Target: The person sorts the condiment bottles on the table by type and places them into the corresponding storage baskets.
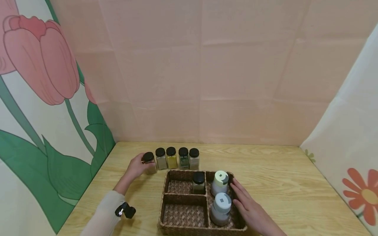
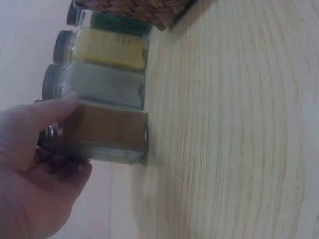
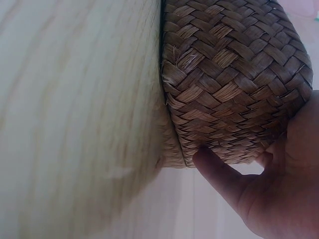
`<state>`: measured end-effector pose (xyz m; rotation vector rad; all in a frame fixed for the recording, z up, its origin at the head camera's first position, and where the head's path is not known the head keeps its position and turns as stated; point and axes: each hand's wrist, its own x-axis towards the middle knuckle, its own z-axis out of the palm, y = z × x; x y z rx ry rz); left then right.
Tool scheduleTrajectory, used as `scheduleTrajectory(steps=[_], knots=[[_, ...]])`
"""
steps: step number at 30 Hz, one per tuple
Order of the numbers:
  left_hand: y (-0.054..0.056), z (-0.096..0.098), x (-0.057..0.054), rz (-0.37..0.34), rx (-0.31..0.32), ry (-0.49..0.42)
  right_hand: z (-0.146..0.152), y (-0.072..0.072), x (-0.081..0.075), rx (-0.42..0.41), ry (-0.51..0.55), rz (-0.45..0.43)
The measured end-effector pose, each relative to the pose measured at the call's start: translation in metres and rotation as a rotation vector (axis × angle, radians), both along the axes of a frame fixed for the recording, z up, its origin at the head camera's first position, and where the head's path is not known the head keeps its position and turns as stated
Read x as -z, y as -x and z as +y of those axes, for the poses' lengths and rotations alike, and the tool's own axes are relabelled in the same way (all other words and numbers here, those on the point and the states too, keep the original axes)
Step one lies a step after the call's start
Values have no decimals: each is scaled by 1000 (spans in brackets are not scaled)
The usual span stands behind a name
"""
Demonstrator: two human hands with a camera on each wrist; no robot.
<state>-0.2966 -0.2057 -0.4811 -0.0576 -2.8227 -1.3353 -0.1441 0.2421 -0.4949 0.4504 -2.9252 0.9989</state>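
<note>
Left hand (image 1: 138, 167) held the brown-powder spice jar (image 2: 107, 129), thumb on one side near the shoulder, fingers on the other. Jar was just behind the woven basket (image 1: 189, 230), off its back-left corner; couldn't tell if the base touched the surface (image 1: 295, 183). Right hand (image 1: 247, 206) lay against the basket's right side, thumb on the outer wall, fingers mostly straight, nothing grasped.

Behind the basket, left to right from the held jar: grey-powder jar (image 1: 161, 161), yellow-powder jar (image 1: 172, 160), green-herb jar (image 1: 183, 162), pale-content jar (image 1: 194, 162), all upright, black lids. In the basket: black-lidded jar (image 1: 199, 186) in the back-left compartment; yellow-lidded bottle (image 1: 220, 183) and white-lidded bottle (image 1: 220, 208) in the right one. Front-left compartment bare.

Handling, judged: the held jar looked like glass, so rigid, smallish but with some weight, slick, breakable if knocked on its neighbours. Best hold: flat sides below the lid, thumb opposite fingers. Basket looked light, slightly springy; steadying by the wall seemed right.
</note>
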Motion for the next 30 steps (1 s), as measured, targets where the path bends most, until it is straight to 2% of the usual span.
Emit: scheduleTrajectory(steps=[6,13,20,30], knots=[[0,0,1,6,-8,3,1,1,0,5,0,-49],[0,0,-1,23,-9,-26,1,0,0,6,7,-48],[-2,-1,-11,32,-11,-35,1,1,1,-4,16,-17],[-18,5,-31,84,4,2,0,0,-1,4,28,-16]])
